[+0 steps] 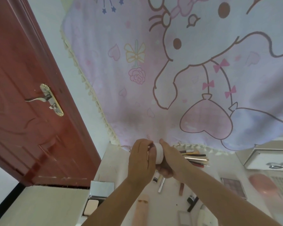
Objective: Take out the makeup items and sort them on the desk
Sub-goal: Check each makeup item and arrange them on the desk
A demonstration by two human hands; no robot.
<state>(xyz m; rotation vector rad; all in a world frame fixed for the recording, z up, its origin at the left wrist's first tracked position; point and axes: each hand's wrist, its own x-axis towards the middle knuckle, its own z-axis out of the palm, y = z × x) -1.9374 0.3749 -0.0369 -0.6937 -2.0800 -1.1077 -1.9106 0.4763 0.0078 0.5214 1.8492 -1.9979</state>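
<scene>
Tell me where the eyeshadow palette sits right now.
In the head view the eyeshadow palette lies flat on the desk at the right, beside a pink rounded object and right of the right hand.

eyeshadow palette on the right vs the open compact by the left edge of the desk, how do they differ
The eyeshadow palette lies flat and shows a grid of many small pinkish-purple pans; the open compact shows one large pale pan. The compact has a mirrored lid standing up behind its pan, while no lid shows on the palette. The palette sits at the desk's right, the compact at its left edge. Both are rectangular and rest untouched on the desk.
</scene>
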